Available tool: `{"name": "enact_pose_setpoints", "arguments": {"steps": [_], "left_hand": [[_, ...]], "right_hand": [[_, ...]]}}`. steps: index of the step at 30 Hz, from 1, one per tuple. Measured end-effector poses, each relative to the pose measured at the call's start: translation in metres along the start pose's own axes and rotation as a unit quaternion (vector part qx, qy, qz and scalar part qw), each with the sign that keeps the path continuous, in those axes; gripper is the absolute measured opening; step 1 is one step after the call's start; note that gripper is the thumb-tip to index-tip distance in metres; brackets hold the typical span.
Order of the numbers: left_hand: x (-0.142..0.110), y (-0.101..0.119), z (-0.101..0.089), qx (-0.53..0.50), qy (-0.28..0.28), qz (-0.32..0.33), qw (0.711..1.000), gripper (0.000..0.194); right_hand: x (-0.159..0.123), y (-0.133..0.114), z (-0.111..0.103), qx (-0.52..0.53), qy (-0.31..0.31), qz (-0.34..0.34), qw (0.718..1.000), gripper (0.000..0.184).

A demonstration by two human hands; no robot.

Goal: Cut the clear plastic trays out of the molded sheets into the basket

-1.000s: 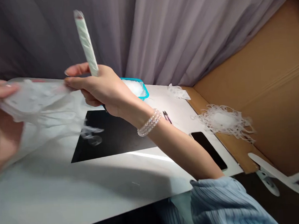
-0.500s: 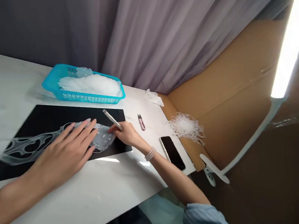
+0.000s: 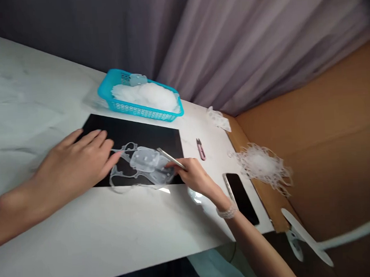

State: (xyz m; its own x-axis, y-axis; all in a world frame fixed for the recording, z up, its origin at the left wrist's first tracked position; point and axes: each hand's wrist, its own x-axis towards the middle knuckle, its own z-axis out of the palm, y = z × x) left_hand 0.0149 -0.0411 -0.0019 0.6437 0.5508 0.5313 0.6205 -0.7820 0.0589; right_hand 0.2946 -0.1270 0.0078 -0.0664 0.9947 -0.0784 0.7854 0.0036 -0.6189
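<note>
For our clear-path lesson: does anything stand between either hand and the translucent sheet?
Nothing visible does: the right hand, gripping a white pen-like tool, meets the translucent sheet at its right end; the left hand is at its left.

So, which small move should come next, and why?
Perhaps the left hand could draw the thin clear loop onto the black mat: it spills past the near edge onto the white table, where it shows poorly. The right hand, its grip on a pen-like tool, is at the clear pieces.

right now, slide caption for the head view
Left hand and right hand at translucent sheets on black mat, slim tool in right
</note>
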Motion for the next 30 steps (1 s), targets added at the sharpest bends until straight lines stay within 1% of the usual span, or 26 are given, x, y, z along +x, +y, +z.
{"name": "enact_pose_setpoints", "arguments": {"steps": [1, 2, 3, 5, 7, 9, 11, 14, 16, 17, 19, 21, 22, 24, 25, 26, 27, 30], "left_hand": [[0.005, 0.005, -0.003, 0.054, -0.014, 0.007, 0.998, 0.039], [0.01, 0.011, -0.003, 0.07, -0.013, 0.024, 0.997, 0.038], [0.015, 0.018, 0.0, 0.063, -0.036, 0.056, 0.996, 0.037], [0.021, 0.033, 0.011, 0.045, -0.072, 0.096, 0.992, 0.038], [0.025, 0.042, 0.025, 0.044, -0.113, 0.124, 0.985, 0.038], [0.027, 0.043, 0.035, 0.047, -0.144, 0.136, 0.979, 0.037], [0.027, 0.035, 0.037, 0.051, -0.161, 0.137, 0.976, 0.04], [0.022, 0.02, 0.03, 0.086, -0.161, 0.146, 0.972, 0.053], [0.015, 0.018, 0.023, 0.109, -0.144, 0.166, 0.97, 0.054], [0.011, 0.021, 0.021, 0.108, -0.131, 0.177, 0.969, 0.051], [0.001, 0.032, 0.018, 0.081, -0.11, 0.198, 0.971, 0.045], [-0.009, 0.049, 0.019, 0.052, -0.099, 0.201, 0.973, 0.041], [-0.014, 0.058, 0.02, 0.045, -0.097, 0.195, 0.975, 0.04], [-0.022, 0.073, 0.022, 0.045, -0.09, 0.17, 0.98, 0.04], [-0.025, 0.079, 0.023, 0.05, -0.087, 0.157, 0.983, 0.042], [-0.027, 0.083, 0.024, 0.056, -0.083, 0.147, 0.984, 0.043], [-0.029, 0.086, 0.024, 0.062, -0.079, 0.141, 0.985, 0.043], [-0.031, 0.089, 0.023, 0.075, -0.07, 0.135, 0.986, 0.042]], "right_hand": [[-0.001, -0.001, 0.001, -0.003, 0.005, 0.0, 1.0, 0.044], [-0.001, -0.001, 0.001, -0.003, 0.008, -0.001, 1.0, 0.044], [-0.001, -0.002, 0.002, -0.001, 0.007, -0.002, 1.0, 0.044], [-0.002, -0.002, 0.002, 0.006, 0.003, -0.005, 1.0, 0.044], [-0.003, 0.0, 0.003, 0.011, 0.0, -0.003, 1.0, 0.044], [-0.003, 0.002, 0.004, 0.01, -0.001, 0.003, 1.0, 0.043], [-0.002, 0.004, 0.004, 0.003, 0.004, 0.005, 1.0, 0.042], [0.001, 0.006, 0.005, -0.016, 0.018, -0.014, 1.0, 0.04], [0.001, 0.005, 0.004, -0.036, 0.038, -0.029, 0.998, 0.038], [0.001, 0.004, 0.003, -0.046, 0.062, -0.033, 0.996, 0.036], [-0.003, -0.001, 0.0, -0.054, 0.129, -0.025, 0.99, 0.036], [-0.008, -0.007, -0.002, -0.026, 0.181, -0.002, 0.983, 0.045], [-0.011, -0.011, -0.003, -0.001, 0.185, 0.012, 0.983, 0.053], [-0.016, -0.018, -0.001, 0.062, 0.149, 0.033, 0.986, 0.066], [-0.017, -0.02, 0.001, 0.094, 0.123, 0.034, 0.987, 0.069], [-0.018, -0.022, 0.005, 0.124, 0.098, 0.029, 0.987, 0.067], [-0.017, -0.023, 0.009, 0.149, 0.076, 0.018, 0.986, 0.062], [-0.014, -0.023, 0.019, 0.184, 0.032, -0.024, 0.982, 0.033]]}}
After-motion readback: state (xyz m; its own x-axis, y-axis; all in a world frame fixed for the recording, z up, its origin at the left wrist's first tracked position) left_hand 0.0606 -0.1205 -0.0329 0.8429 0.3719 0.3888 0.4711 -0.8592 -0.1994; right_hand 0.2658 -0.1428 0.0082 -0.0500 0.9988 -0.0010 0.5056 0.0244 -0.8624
